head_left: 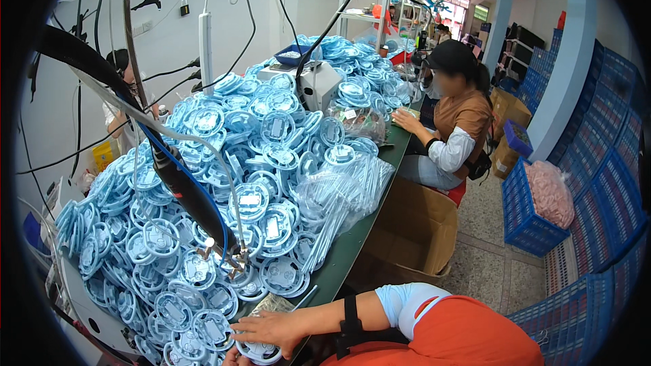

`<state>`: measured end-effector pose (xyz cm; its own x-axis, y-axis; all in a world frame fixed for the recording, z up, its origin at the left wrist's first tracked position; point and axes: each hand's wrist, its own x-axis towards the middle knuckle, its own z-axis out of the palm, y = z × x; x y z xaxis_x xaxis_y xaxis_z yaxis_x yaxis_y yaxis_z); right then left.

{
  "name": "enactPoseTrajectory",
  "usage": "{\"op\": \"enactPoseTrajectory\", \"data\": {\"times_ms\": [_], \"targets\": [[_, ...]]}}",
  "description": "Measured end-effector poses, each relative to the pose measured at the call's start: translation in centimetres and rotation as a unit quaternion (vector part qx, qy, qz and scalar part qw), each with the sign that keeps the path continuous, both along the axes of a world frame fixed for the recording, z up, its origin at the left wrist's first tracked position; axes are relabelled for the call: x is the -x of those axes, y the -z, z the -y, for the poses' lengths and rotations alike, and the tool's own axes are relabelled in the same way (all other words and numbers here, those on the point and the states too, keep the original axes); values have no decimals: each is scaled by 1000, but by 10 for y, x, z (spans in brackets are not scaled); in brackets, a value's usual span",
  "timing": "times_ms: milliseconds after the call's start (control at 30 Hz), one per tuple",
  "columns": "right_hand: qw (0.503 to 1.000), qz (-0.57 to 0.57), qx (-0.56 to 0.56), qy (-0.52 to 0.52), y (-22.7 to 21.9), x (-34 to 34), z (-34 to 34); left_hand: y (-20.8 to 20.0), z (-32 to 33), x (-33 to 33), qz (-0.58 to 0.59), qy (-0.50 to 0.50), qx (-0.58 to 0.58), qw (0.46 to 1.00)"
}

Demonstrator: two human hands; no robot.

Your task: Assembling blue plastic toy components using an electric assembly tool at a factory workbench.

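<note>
At the lower edge lies a light-blue round plastic part [260, 351], with my right hand [271, 329] flat over it, fingers stretched out to the left. Only some fingers of my left hand [234, 358] show beside the same part, and their grip is cut off by the picture's edge. A thin light-blue stick [306, 297] lies just beyond my right hand. Above and to the left hangs a black screwdriver-like tool [196, 207] with a metal tip and a blue hose. Around it spreads a big heap of light-blue round parts [196, 268].
Bundled light-blue sticks [346, 193] in clear plastic lie along the green table edge [363, 234]. An open cardboard box [413, 230] stands right of the table. Farther along, a person in a black cap [458, 108] works. Blue crates [583, 298] line the right side.
</note>
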<state>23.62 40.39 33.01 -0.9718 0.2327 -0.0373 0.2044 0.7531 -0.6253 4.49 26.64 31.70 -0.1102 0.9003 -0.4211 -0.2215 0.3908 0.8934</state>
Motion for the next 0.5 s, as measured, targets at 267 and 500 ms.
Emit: {"op": "enactPoseTrajectory", "data": {"times_ms": [267, 500], "targets": [[1000, 11, -8, -25, 4, 8, -7, -1, -1, -2, -7, -7, 20, 1000], [994, -68, -74, 48, -7, -3, 10, 5, 0, 2, -19, 1, 15, 1000]]}}
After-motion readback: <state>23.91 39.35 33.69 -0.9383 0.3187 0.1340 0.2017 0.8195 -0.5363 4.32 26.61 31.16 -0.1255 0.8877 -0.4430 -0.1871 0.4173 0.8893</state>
